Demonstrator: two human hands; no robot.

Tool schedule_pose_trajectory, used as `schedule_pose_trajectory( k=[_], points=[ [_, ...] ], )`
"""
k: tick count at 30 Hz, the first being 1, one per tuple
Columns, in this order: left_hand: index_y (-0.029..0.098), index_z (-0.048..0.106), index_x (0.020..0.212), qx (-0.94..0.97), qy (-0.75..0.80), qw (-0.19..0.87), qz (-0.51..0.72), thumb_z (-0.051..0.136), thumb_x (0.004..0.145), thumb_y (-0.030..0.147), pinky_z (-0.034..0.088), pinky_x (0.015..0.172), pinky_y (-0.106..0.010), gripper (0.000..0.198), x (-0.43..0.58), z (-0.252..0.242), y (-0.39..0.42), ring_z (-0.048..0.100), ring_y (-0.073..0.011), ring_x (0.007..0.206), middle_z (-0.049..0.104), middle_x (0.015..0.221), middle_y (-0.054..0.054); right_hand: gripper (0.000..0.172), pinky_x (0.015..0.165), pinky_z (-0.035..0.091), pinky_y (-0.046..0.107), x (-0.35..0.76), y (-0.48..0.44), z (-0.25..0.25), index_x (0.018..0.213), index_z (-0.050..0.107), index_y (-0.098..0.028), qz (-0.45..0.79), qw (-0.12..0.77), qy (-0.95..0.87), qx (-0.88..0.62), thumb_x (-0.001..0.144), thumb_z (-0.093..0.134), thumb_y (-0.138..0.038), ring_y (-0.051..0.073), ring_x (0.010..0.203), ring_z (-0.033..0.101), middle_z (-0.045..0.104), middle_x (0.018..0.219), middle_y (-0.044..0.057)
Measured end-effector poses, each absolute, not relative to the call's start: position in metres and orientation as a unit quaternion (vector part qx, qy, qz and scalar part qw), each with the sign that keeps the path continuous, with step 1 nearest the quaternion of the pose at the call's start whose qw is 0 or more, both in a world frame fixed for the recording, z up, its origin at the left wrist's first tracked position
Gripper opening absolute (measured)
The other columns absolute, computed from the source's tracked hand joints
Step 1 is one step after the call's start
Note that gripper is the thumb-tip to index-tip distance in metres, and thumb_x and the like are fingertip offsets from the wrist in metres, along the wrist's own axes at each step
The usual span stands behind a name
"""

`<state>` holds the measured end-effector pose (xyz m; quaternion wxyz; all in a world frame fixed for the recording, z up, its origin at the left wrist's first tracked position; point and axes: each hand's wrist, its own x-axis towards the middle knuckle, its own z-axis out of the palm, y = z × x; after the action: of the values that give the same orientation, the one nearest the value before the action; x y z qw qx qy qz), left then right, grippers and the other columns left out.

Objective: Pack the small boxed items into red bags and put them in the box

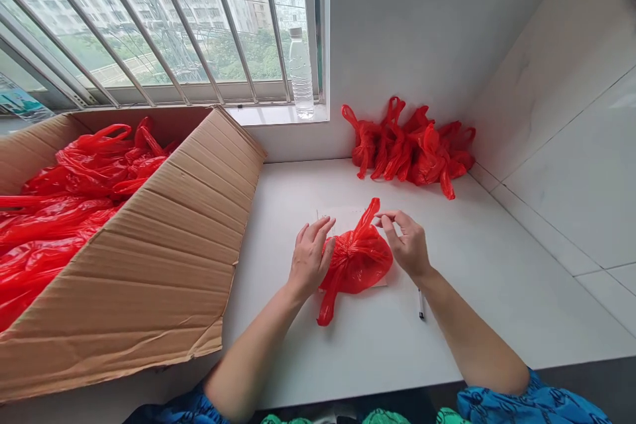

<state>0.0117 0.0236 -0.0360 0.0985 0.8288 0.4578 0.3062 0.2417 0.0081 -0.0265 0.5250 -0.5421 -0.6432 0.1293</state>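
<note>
A tied red plastic bag lies on the white table, knotted in the middle, with one handle end pointing up and away and the other toward me. My left hand rests against its left side, fingers stretched and slightly spread. On the other side, my right hand is beside the upper handle end, with thumb and forefinger bent and a little apart. Nothing shows between those fingers. Part of a pale sheet peeks out from under the bag; the rest is covered.
A large cardboard box full of red plastic bags stands at the left. Several tied red bags sit against the back wall. A pen lies near my right forearm. A clear bottle stands on the sill by the barred window.
</note>
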Motion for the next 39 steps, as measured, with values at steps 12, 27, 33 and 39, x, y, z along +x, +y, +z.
schedule_pose_trajectory(
  k=[12, 27, 33, 39],
  points=[
    [0.019, 0.029, 0.155, 0.880, 0.452, 0.086, 0.118, 0.017, 0.105, 0.045, 0.008, 0.125, -0.052, 0.057, 0.019, -0.076, 0.023, 0.024, -0.0228, 0.150, 0.031, 0.160, -0.007, 0.048, 0.121, 0.021, 0.051, 0.201, 0.004, -0.072, 0.141, 0.052, -0.019, 0.060, 0.198, -0.805, -0.556, 0.105, 0.028, -0.039, 0.026, 0.145, 0.034, 0.047, 0.152, 0.006],
    [0.023, 0.029, 0.154, 0.871, 0.449, 0.132, 0.147, 0.027, 0.105, 0.043, 0.013, 0.123, -0.054, 0.053, 0.018, -0.069, 0.024, 0.028, -0.0245, 0.149, 0.036, 0.158, -0.009, 0.043, 0.116, 0.032, 0.044, 0.224, 0.015, -0.062, 0.136, 0.054, -0.021, 0.111, 0.278, -0.797, -0.525, 0.103, 0.035, -0.042, 0.024, 0.136, 0.047, 0.055, 0.145, 0.007],
    [0.025, 0.052, 0.136, 0.821, 0.467, 0.150, 0.293, 0.035, 0.104, 0.035, 0.035, 0.112, -0.045, 0.038, 0.014, -0.049, 0.024, 0.053, -0.0211, 0.126, 0.060, 0.134, -0.006, 0.030, 0.068, 0.046, 0.032, 0.284, 0.024, -0.044, 0.095, 0.065, -0.026, 0.134, 0.257, -0.666, -0.687, 0.098, 0.041, -0.044, 0.020, 0.078, 0.066, 0.073, 0.092, 0.001],
    [0.026, 0.062, 0.121, 0.837, 0.433, 0.154, 0.298, 0.046, 0.100, 0.037, 0.046, 0.094, -0.039, 0.028, 0.019, -0.043, 0.017, 0.060, -0.0210, 0.106, 0.065, 0.117, -0.005, 0.035, 0.057, 0.035, 0.026, 0.282, 0.017, -0.045, 0.069, 0.055, -0.024, 0.229, 0.160, -0.689, -0.669, 0.094, 0.044, -0.046, 0.016, 0.063, 0.056, 0.065, 0.069, -0.002]
  ],
)
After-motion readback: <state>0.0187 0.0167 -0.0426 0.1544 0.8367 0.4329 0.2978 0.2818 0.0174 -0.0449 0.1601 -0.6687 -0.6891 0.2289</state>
